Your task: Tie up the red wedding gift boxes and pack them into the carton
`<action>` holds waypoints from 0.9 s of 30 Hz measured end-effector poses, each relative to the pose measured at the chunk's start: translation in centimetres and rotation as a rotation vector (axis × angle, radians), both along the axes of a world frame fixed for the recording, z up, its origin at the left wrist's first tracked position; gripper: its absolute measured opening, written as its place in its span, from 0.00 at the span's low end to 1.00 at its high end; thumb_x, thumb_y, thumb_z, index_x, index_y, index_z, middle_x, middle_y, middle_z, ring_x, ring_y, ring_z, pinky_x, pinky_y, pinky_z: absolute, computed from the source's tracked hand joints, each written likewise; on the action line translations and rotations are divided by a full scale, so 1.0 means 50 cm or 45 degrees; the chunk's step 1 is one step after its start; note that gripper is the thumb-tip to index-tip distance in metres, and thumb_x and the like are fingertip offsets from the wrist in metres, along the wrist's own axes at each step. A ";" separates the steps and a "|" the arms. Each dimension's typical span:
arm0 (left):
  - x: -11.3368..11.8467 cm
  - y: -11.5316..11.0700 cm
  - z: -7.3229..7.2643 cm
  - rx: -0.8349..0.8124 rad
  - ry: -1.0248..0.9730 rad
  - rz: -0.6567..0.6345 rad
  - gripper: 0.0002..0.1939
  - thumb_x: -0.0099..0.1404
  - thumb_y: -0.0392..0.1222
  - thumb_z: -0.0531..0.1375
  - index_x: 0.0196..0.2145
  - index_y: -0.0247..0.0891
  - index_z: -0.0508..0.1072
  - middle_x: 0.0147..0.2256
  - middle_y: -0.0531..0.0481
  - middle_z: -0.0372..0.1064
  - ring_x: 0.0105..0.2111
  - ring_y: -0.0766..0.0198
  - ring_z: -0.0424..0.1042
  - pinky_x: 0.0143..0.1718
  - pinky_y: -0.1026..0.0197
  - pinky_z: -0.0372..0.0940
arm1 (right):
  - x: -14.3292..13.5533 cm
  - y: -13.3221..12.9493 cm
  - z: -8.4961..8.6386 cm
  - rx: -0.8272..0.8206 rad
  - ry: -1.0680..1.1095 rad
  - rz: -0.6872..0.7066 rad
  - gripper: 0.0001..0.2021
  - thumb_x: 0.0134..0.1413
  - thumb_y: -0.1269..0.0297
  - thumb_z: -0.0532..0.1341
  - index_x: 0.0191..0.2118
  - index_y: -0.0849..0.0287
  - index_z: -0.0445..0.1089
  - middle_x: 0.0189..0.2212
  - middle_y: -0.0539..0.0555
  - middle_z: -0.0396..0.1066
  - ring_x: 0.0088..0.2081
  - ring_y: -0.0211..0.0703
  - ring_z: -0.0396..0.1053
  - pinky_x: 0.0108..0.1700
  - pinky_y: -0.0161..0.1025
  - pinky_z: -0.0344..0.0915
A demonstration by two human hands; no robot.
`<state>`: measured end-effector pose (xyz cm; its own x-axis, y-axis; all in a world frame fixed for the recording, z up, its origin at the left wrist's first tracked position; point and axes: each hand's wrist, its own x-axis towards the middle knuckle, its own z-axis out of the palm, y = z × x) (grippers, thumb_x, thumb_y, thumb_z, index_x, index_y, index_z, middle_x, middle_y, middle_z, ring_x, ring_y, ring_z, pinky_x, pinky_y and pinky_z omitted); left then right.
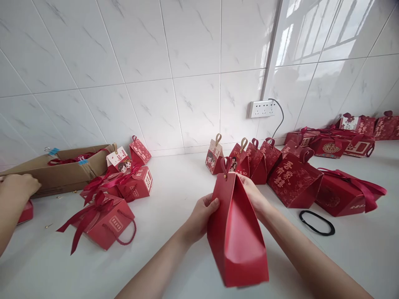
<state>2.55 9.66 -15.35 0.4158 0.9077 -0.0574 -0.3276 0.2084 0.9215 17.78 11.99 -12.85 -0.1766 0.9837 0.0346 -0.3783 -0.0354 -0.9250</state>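
Between my two hands is a red paper gift box (241,236), tapering to a top with a dark red ribbon loop (225,165). It is raised towards me in front of the other boxes. My left hand (201,216) grips its left side, thumb on the front panel. At the upper right edge, my right hand (252,192) is closed on the box, its fingertips partly hidden behind it. Behind stand several smaller loop-topped gift boxes (255,164). Just to the right sits a larger red box with gold characters (289,182).
Another person's hand (20,187) is at a cardboard carton (68,178) on the left. Ribbon-tied boxes (107,220) stand beside it. At right lie a black elastic band (317,223) and a bow-tied box (339,195). A power strip (262,109) is on the tiled wall.
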 end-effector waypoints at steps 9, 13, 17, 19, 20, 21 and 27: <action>-0.026 0.036 0.002 0.158 0.283 0.805 0.22 0.50 0.52 0.66 0.37 0.39 0.64 0.37 0.48 0.68 0.34 0.62 0.70 0.32 0.63 0.65 | 0.008 0.031 -0.025 0.060 -0.082 0.001 0.18 0.51 0.47 0.60 0.39 0.56 0.71 0.41 0.55 0.73 0.44 0.45 0.70 0.44 0.41 0.66; -0.022 0.030 -0.002 0.369 0.271 0.866 0.25 0.56 0.52 0.62 0.46 0.44 0.58 0.43 0.48 0.65 0.40 0.62 0.69 0.37 0.63 0.65 | -0.018 0.013 -0.034 0.301 -0.345 -0.067 0.23 0.45 0.54 0.66 0.48 0.52 0.64 0.48 0.54 0.69 0.49 0.47 0.67 0.47 0.44 0.66; -0.022 0.021 0.004 0.371 0.293 0.734 0.16 0.62 0.57 0.53 0.35 0.41 0.64 0.34 0.51 0.66 0.32 0.65 0.67 0.29 0.65 0.62 | -0.027 0.000 -0.029 0.402 -0.474 -0.098 0.21 0.45 0.56 0.66 0.46 0.53 0.64 0.45 0.53 0.70 0.45 0.47 0.69 0.43 0.44 0.69; -0.029 0.020 0.008 0.392 0.313 0.757 0.17 0.62 0.57 0.53 0.30 0.40 0.63 0.29 0.53 0.65 0.27 0.67 0.64 0.26 0.66 0.60 | -0.023 -0.004 -0.023 0.378 -0.467 -0.079 0.20 0.45 0.56 0.67 0.44 0.54 0.65 0.43 0.53 0.71 0.44 0.46 0.70 0.43 0.44 0.69; -0.032 0.021 0.009 0.418 0.306 0.757 0.17 0.62 0.57 0.53 0.29 0.40 0.63 0.28 0.54 0.65 0.26 0.67 0.63 0.26 0.66 0.60 | -0.021 -0.006 -0.020 0.369 -0.453 -0.070 0.20 0.44 0.56 0.67 0.44 0.54 0.65 0.43 0.53 0.71 0.44 0.46 0.70 0.43 0.43 0.69; -0.036 0.023 0.010 0.454 0.284 0.737 0.17 0.62 0.57 0.53 0.29 0.39 0.64 0.29 0.53 0.66 0.27 0.67 0.64 0.27 0.66 0.60 | -0.019 -0.007 -0.017 0.363 -0.437 -0.066 0.20 0.43 0.56 0.68 0.43 0.54 0.66 0.43 0.53 0.71 0.44 0.46 0.70 0.42 0.43 0.69; -0.047 0.052 -0.010 0.635 0.181 0.389 0.25 0.58 0.55 0.58 0.49 0.39 0.62 0.46 0.45 0.67 0.41 0.57 0.69 0.40 0.59 0.65 | -0.014 -0.001 -0.016 0.399 -0.255 -0.413 0.19 0.43 0.56 0.67 0.41 0.55 0.65 0.41 0.53 0.72 0.42 0.47 0.70 0.42 0.41 0.69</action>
